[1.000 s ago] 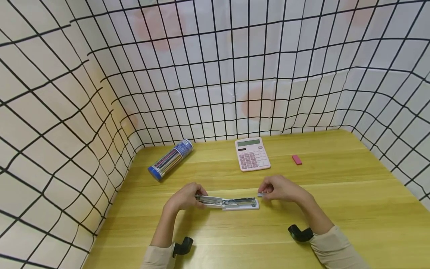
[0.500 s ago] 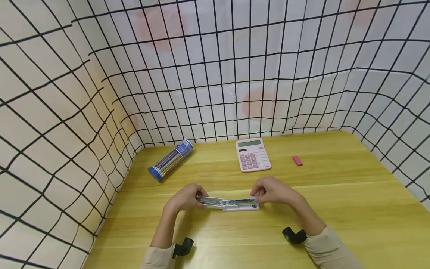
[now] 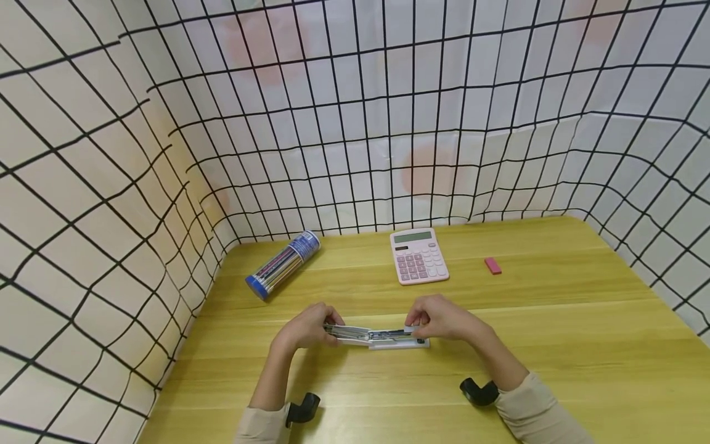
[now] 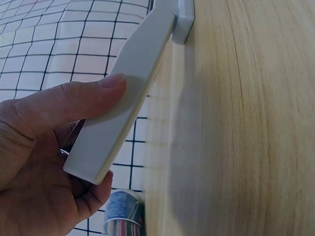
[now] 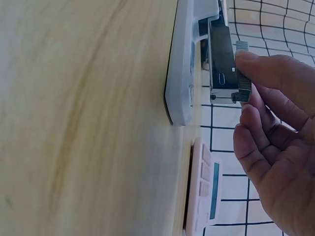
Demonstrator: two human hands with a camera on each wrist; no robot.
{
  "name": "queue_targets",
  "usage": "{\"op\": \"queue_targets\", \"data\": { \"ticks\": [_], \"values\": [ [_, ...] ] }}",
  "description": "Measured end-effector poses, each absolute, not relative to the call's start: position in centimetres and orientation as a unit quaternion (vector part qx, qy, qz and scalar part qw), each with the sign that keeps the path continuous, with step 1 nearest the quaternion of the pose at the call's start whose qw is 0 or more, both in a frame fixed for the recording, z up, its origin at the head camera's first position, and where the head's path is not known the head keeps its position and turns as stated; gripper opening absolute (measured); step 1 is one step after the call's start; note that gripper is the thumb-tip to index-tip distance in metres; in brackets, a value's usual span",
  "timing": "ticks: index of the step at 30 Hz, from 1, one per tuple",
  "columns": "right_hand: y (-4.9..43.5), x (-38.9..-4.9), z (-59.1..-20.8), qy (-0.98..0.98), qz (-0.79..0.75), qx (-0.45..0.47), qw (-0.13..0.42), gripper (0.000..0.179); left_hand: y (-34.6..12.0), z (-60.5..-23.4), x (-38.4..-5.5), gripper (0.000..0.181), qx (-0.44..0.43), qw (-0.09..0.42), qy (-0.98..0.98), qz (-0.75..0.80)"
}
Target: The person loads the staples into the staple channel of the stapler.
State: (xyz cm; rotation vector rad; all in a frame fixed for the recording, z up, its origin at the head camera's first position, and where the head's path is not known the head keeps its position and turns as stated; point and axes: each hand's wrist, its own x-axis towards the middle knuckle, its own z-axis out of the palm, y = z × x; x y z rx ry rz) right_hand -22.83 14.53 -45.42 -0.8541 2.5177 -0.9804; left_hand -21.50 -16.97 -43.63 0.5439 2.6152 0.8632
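A white stapler (image 3: 399, 345) lies swung wide on the table, its metal magazine (image 5: 222, 59) exposed. My left hand (image 3: 307, 327) grips the raised top cover (image 4: 118, 98), thumb on its outer side and fingers behind. At the magazine's front end, my right hand (image 3: 444, 317) pinches a strip of staples (image 5: 243, 93) between thumb and fingers. In the right wrist view the strip sits along the magazine's edge; whether it is seated inside cannot be told. The stapler's base (image 5: 179, 93) rests on the wood.
Behind the hands on the wooden table (image 3: 355, 394) lies a pink calculator (image 3: 419, 256). A pink eraser (image 3: 492, 266) is to its right. To the left, a clear tube of pencils with a blue base (image 3: 283, 265) lies on its side. A grid-patterned cloth (image 3: 355, 123) surrounds the back.
My right hand has moved left with the staple strip, from beside the stapler to over the front of its magazine. The left hand keeps its grip on the cover.
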Motion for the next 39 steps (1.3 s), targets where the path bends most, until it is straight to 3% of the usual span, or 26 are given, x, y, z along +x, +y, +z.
{"op": "queue_targets", "data": {
  "ticks": [39],
  "values": [
    [14.55,-22.84,-45.73,0.878,-0.338,-0.299,0.162,0.013,-16.88,-43.45,-21.46,0.026,0.185,0.175,0.917,0.306]
  ]
}}
